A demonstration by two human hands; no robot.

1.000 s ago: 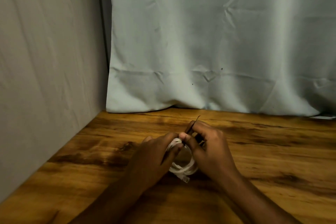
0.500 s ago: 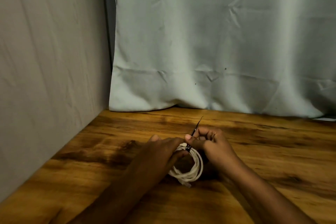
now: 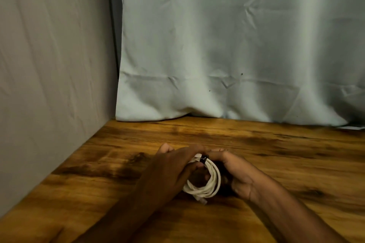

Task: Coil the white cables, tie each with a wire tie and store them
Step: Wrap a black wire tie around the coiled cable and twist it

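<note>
Low in the middle of the frame, the left hand's fingers curl over the far-left side of a coiled white round cable, gripping it, with fingertips showing through the coil's hole, while the right hand's fingers curl toward the top of the coil and pinch at a thin black wire tie wrapped round the strands there. Coil and both hands sit on a brown wood-grain tabletop, with a pale wrinkled cloth backdrop filling the upper frame.
</note>
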